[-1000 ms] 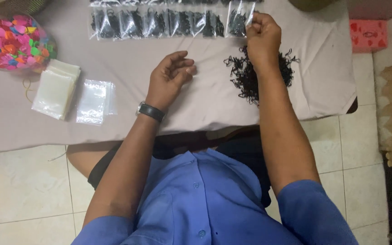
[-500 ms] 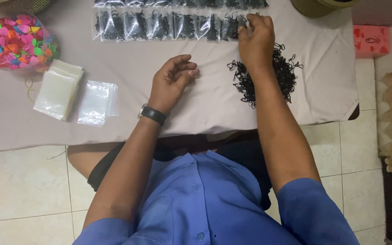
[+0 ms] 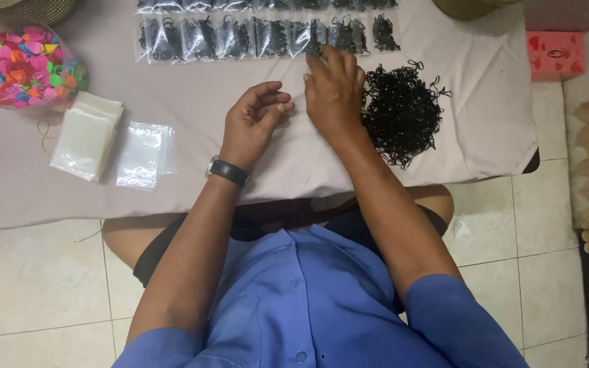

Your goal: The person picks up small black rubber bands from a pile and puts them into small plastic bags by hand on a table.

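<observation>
Since a moment ago my right hand [image 3: 333,92] has come back from the far end of the bag row toward the middle of the table, and it now lies palm down with its fingertips [image 3: 322,60] at the near edge of the filled bags. Whether those fingers pinch anything I cannot tell; they are held close together and their undersides are hidden.

Largest first: the table under its pale cloth [image 3: 172,123] spans the view. On it, just to the right of my right hand and touching its edge, sits the heap of small black elastic bands [image 3: 403,112]. Along the far side run two rows of small clear bags filled with black bands [image 3: 240,37]. At the left stands a clear tub of bright coloured bits [image 3: 28,65], and near it two stacks of empty clear bags [image 3: 114,143].

My left hand [image 3: 253,119] rests on the cloth beside the right one, fingers loosely curled and holding nothing, a dark wristwatch [image 3: 228,170] on the wrist.
</observation>
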